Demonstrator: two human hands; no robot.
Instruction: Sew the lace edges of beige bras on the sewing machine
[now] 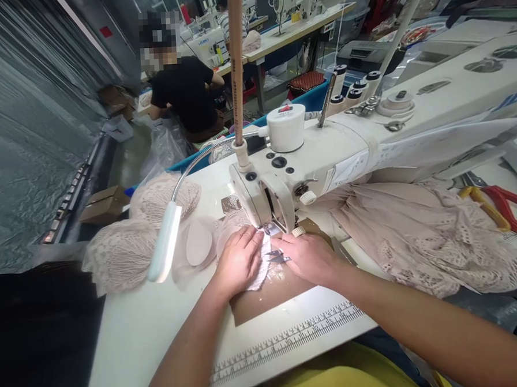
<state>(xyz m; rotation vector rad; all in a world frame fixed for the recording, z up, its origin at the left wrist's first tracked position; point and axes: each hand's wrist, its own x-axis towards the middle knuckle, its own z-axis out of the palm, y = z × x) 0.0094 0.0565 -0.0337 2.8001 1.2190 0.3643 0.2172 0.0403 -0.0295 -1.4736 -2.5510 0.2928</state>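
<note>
My left hand [240, 257] lies on a piece of pale lace cloth [259, 277], fingers stretched flat toward the needle area of the white sewing machine [280, 195]. The cloth runs up under the machine head. My right hand [307, 254] is closed around thread snips [278, 256], whose dark blades point left over the lace. Its fingertips are close to the presser foot, partly hidden behind the hand and the machine head. A brown sheet [268, 300] covers the machine bed beneath both hands.
A lit lamp [164, 242] hangs at the left on a bendable neck. Lace cups [121, 255] lie behind it. A gathered lace garment [416, 225] and red-handled scissors [513, 209] lie right. A printed ruler [288, 345] runs along the front edge. Another person [186, 96] sits beyond.
</note>
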